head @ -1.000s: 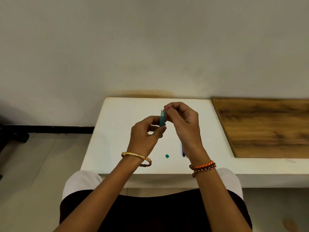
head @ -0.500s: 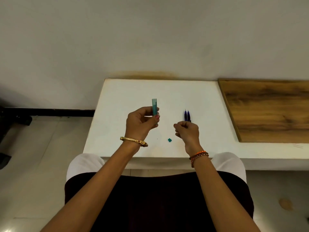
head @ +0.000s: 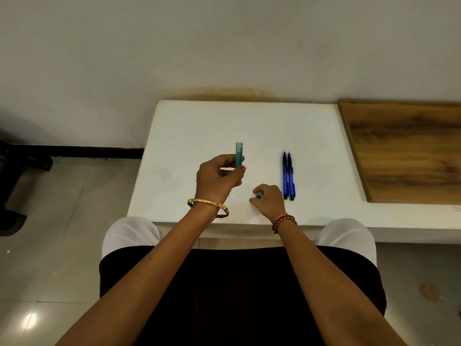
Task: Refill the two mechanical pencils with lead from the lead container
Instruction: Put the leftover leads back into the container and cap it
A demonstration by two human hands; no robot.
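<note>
Pinching lead container [head: 239,156] upright in left hand [head: 217,181], light, slick plastic; right hand [head: 268,198] closing fingers round tiny cap [head: 258,196]; leads snap easy.

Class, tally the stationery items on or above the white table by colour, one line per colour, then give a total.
Blue: 2 mechanical pencils
Teal: 2, the lead container in the left hand and its small cap at the right hand
Total: 4
</note>
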